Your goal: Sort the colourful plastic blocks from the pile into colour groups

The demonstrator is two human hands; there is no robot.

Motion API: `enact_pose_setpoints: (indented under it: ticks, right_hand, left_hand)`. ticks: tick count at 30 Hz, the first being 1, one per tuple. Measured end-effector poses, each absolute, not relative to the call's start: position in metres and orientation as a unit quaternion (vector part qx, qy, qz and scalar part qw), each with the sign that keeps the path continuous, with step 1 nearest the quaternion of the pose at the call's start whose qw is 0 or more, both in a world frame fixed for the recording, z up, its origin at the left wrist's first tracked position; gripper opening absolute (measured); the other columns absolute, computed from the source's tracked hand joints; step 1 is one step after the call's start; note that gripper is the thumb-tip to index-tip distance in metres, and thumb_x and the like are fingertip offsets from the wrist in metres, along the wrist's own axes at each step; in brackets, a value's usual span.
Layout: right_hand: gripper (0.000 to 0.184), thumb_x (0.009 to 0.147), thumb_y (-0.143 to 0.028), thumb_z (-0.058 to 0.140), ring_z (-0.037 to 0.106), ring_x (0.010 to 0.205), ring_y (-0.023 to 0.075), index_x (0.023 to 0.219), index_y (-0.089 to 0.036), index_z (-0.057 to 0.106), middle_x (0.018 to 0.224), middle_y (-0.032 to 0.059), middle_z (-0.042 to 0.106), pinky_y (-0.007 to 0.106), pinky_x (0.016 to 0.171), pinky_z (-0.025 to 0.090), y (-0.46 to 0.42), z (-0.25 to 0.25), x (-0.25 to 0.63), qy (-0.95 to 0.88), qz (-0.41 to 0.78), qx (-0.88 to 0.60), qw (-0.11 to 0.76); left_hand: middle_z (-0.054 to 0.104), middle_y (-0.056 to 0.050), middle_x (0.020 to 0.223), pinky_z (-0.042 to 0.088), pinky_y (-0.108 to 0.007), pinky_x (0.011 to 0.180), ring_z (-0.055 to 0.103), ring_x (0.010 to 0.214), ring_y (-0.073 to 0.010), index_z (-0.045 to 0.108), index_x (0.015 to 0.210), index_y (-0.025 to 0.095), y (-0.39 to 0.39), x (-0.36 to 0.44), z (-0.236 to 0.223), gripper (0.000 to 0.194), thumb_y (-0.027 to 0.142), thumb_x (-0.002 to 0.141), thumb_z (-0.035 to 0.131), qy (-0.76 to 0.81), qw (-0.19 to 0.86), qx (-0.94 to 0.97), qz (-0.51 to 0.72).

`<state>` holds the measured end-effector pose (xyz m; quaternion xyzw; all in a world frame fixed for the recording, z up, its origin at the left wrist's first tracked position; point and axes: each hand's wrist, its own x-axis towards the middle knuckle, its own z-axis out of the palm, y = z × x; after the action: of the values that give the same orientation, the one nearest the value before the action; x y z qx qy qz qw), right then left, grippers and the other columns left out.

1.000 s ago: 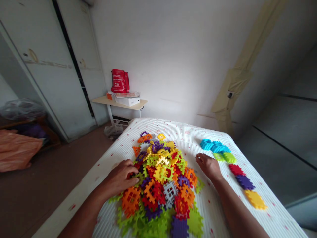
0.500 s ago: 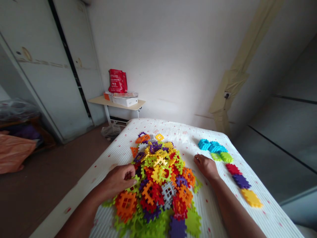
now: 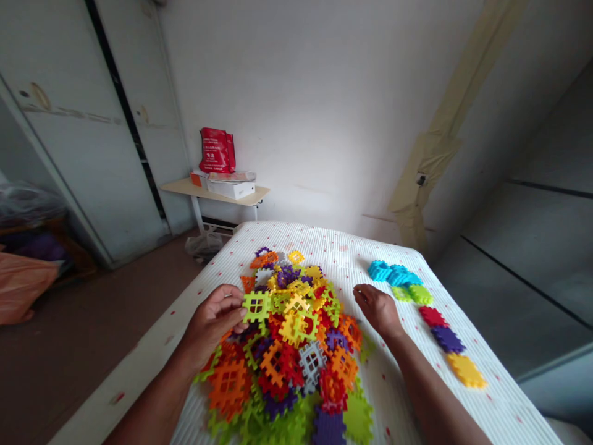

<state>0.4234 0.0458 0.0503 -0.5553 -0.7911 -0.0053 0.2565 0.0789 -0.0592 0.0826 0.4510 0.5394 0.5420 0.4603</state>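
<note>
Head view: left hand [image 3: 214, 318] pinches green tile [image 3: 257, 314]; right hand [image 3: 380, 310], grip unclear. White spotted cloth [image 3: 319, 240]; small table [image 3: 178, 187] beyond.

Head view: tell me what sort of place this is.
Probably a bedroom in a home, judging by the spotted white sheet spread as on a bed, the tall cupboard at left, and the small table beyond.

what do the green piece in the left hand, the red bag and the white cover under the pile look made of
Green piece: likely moulded plastic with a smooth finish, judging by its even colour, notched edges and window cut-out.
Red bag: perhaps plastic or coated fabric; it looks slightly shiny and creased.
White cover: probably fabric, matte and ribbed; fibre unclear.
</note>
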Motion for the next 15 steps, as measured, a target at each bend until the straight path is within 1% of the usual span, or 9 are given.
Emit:
enact_pose_setpoints:
  ticks: [2,3,4,5,8,12,15]
  right_hand:
    - [0.033,0.090,-0.036,0.038,0.063,0.077,0.0164,0.090,-0.019,0.066,0.088,0.0070,0.069,0.023,0.070,0.043,0.035,0.061,0.404,-0.790,0.024,-0.521,0.323]
    - [0.031,0.091,-0.035,0.039,0.063,0.076,0.0160,0.090,-0.019,0.066,0.086,0.0066,0.068,0.023,0.070,0.044,0.028,0.067,0.392,-0.790,0.041,-0.498,0.355]
    - [0.029,0.091,-0.034,0.040,0.063,0.075,0.0155,0.090,-0.020,0.065,0.085,0.0059,0.068,0.023,0.069,0.045,0.019,0.072,0.379,-0.794,0.060,-0.469,0.381]
    - [0.027,0.091,-0.033,0.041,0.062,0.075,0.0152,0.090,-0.020,0.065,0.083,0.0052,0.067,0.023,0.068,0.046,0.010,0.076,0.366,-0.803,0.078,-0.440,0.395]
    - [0.021,0.090,-0.030,0.045,0.062,0.079,0.0158,0.094,-0.020,0.063,0.085,0.0050,0.067,0.025,0.071,0.048,-0.015,0.084,0.330,-0.837,0.108,-0.353,0.405]
    - [0.018,0.088,-0.031,0.049,0.061,0.084,0.0176,0.098,-0.020,0.060,0.090,0.0061,0.065,0.029,0.074,0.050,-0.035,0.085,0.299,-0.843,0.127,-0.332,0.404]
    - [0.025,0.084,-0.034,0.055,0.058,0.092,0.0205,0.105,-0.019,0.058,0.099,0.0085,0.063,0.033,0.080,0.050,-0.039,0.084,0.286,-0.839,0.130,-0.340,0.405]
  left_hand:
    - [0.055,0.007,0.068,0.047,-0.025,0.057,0.056,0.055,-0.0114,0.048,0.111,0.024,-0.060,0.084,0.084,0.051,0.037,0.066,0.067,0.537,0.455,0.440,0.557]
    - [0.055,0.006,0.069,0.047,-0.025,0.058,0.057,0.055,-0.0113,0.046,0.118,0.024,-0.060,0.087,0.085,0.058,0.037,0.066,0.067,0.538,0.453,0.439,0.559]
    - [0.056,0.006,0.071,0.048,-0.025,0.058,0.057,0.057,-0.0112,0.046,0.122,0.023,-0.060,0.089,0.085,0.061,0.038,0.067,0.067,0.541,0.450,0.440,0.558]
    - [0.056,0.005,0.072,0.048,-0.025,0.059,0.058,0.057,-0.0114,0.048,0.121,0.022,-0.060,0.090,0.084,0.059,0.038,0.067,0.066,0.544,0.448,0.443,0.555]
    - [0.059,0.003,0.071,0.048,-0.026,0.058,0.058,0.056,-0.0125,0.054,0.107,0.019,-0.059,0.093,0.081,0.046,0.041,0.068,0.065,0.552,0.443,0.447,0.546]
    - [0.062,0.003,0.068,0.047,-0.026,0.057,0.057,0.054,-0.0131,0.048,0.097,0.021,-0.059,0.098,0.080,0.037,0.040,0.069,0.064,0.543,0.448,0.442,0.555]
    - [0.063,0.003,0.069,0.046,-0.025,0.059,0.059,0.059,-0.0143,0.047,0.093,0.022,-0.060,0.102,0.082,0.036,0.038,0.068,0.066,0.541,0.447,0.434,0.564]
